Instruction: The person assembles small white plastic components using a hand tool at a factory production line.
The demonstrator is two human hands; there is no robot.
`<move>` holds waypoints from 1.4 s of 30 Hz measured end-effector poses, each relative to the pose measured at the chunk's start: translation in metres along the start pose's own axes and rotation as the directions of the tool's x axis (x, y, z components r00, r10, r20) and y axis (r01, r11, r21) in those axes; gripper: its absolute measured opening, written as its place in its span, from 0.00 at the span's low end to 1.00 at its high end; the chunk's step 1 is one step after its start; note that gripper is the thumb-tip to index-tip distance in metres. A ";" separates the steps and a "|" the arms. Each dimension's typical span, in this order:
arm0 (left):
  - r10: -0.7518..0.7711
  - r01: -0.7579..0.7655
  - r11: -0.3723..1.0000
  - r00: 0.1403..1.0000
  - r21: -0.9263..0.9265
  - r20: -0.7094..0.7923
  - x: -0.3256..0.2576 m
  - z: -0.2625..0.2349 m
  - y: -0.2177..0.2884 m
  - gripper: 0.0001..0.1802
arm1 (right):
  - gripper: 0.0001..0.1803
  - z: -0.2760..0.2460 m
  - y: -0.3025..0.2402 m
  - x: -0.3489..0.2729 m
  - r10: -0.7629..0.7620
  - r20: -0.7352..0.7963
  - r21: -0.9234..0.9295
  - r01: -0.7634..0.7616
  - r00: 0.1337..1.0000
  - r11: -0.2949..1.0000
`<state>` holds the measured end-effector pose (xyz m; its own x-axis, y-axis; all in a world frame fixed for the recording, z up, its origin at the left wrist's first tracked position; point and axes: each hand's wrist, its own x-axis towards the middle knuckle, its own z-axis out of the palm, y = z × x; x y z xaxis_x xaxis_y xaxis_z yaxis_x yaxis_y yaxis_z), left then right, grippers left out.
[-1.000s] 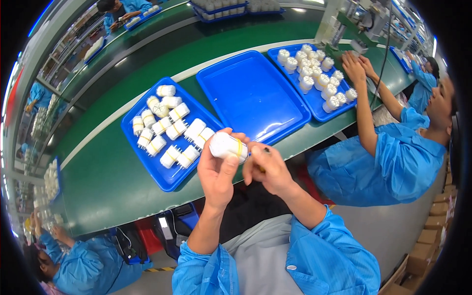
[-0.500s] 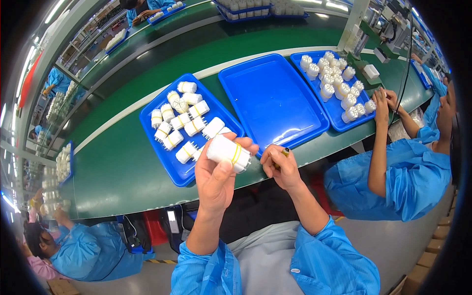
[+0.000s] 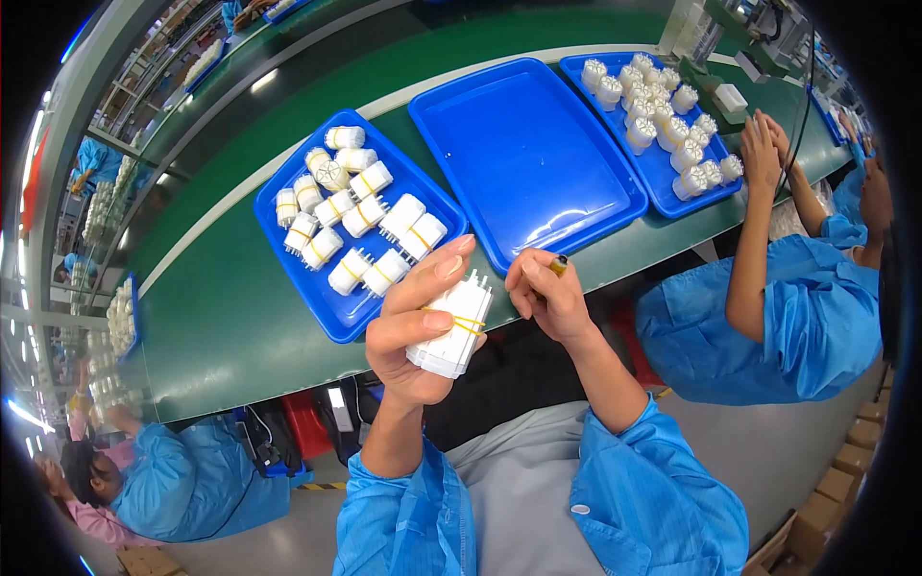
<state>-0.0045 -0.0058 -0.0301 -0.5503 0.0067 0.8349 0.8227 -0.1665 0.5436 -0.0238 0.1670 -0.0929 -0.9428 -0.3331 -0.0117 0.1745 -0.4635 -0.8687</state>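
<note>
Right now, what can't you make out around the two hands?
- Head view: underside of the white part is covered by the left hand.
- Head view: the small dark-and-yellow item pinched by the right hand is too small and mostly hidden by its fingers.
- Head view: the left blue tray has its near corner behind the left hand.

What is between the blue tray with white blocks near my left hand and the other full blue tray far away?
An empty blue tray sits between the near tray of white blocks and the far filled tray, seen in the head view.

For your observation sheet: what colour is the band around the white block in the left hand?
Yellow; the band crosses the white block held by the left hand, head view.
</note>
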 end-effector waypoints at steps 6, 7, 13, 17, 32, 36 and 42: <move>0.072 -0.116 0.941 0.987 0.317 0.146 0.009 -0.007 0.003 0.24 | 0.19 -0.002 -0.003 -0.003 0.012 0.005 0.016 -0.012 1.000 1.000; 0.083 -0.143 0.903 0.983 0.405 0.162 0.012 -0.006 0.004 0.24 | 0.19 -0.002 -0.003 -0.003 0.017 0.007 0.024 -0.017 1.000 1.000; 0.062 -0.190 0.715 0.976 0.673 0.210 0.016 -0.012 0.014 0.30 | 0.19 -0.003 0.001 -0.003 0.018 0.015 0.014 -0.018 1.000 1.000; 0.055 -0.213 0.655 0.970 0.725 0.235 0.019 -0.013 0.017 0.29 | 0.19 -0.003 -0.001 -0.003 0.025 0.012 0.006 -0.025 1.000 1.000; -0.047 -0.018 0.594 0.997 0.804 0.057 0.015 -0.012 0.031 0.34 | 0.19 -0.001 0.001 -0.003 -0.007 0.015 0.004 0.006 1.000 1.000; -0.060 0.027 0.584 0.998 0.812 0.009 0.017 -0.012 0.033 0.34 | 0.20 -0.001 0.002 -0.003 -0.006 0.008 -0.009 0.007 1.000 1.000; -0.226 0.212 0.683 0.971 0.699 -0.073 0.017 -0.011 0.036 0.28 | 0.26 -0.001 0.002 -0.003 -0.141 0.077 0.035 0.139 0.987 0.990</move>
<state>0.0140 -0.0222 0.0024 -0.7312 -0.0277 0.6816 0.5452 0.5767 0.6084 -0.0213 0.1681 -0.0954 -0.9334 -0.3263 0.1492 0.0516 -0.5337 -0.8441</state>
